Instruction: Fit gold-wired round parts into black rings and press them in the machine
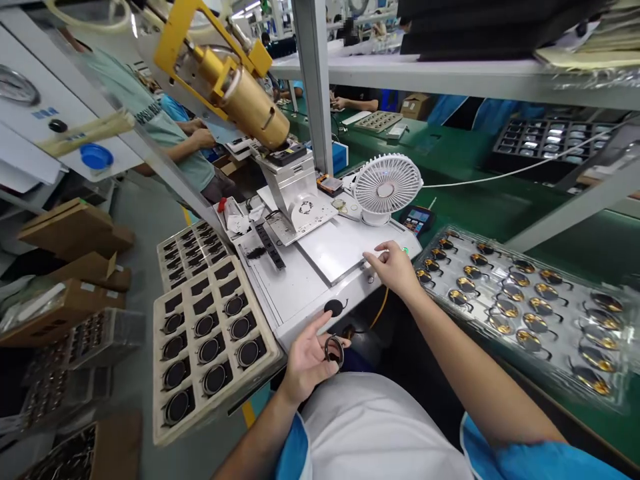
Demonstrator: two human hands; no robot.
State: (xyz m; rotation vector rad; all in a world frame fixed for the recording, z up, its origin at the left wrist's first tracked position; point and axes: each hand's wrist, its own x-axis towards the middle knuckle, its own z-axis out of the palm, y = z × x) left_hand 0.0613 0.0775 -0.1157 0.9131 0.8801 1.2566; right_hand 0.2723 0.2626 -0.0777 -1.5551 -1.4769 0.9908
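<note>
My left hand [310,357], low in the middle, holds a dark round ring-shaped case [334,351] between thumb and fingers. Just beyond its fingertips is a black disc [333,307] with a small curved tail, at the machine's front edge; whether a finger touches it I cannot tell. My right hand [393,267] is over the front right of the white machine base [300,293], beside a flat white plate [330,253]. Its thumb and index finger are apart, with nothing visible between them. A green-lit button [405,251] is close to its knuckles.
Left stands a beige tray [200,347] of round cases; right, a clear tray [480,300] of discs with tails. A gold press head [255,110] hangs over a metal fixture [293,187]. A white fan [387,187] is behind the plate. People work beyond.
</note>
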